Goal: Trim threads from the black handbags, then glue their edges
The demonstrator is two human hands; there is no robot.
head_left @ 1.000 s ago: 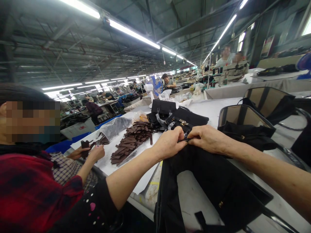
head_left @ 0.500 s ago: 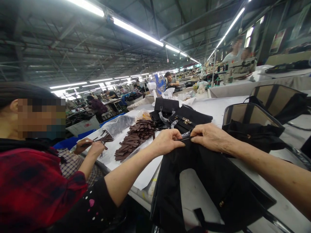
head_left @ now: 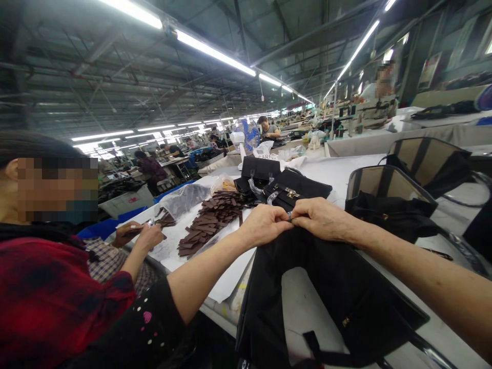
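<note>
A black fabric bag (head_left: 334, 277) lies spread on the table in front of me, a small gold zip pull on its right part. My left hand (head_left: 265, 224) pinches its far edge between thumb and fingers. Close beside it, my right hand (head_left: 323, 218) pinches the same edge, and the fingertips of both hands nearly meet. The bit of edge between them is mostly covered by my fingers. Just beyond my hands lies a finished-looking black handbag (head_left: 300, 187) with a gold clasp and plastic-wrapped handles.
Dark brown strips (head_left: 209, 220) are heaped on white paper left of my hands. On the left a co-worker in a red checked sleeve (head_left: 57, 297) handles similar strips. Black bags with beige linings (head_left: 392, 184) stand at the right. A blue fan (head_left: 249, 134) is farther back.
My right hand has moved left, bringing its fingertips up to my left hand's along the bag edge. The view has shifted slightly. The co-worker's hands remain at the strips.
</note>
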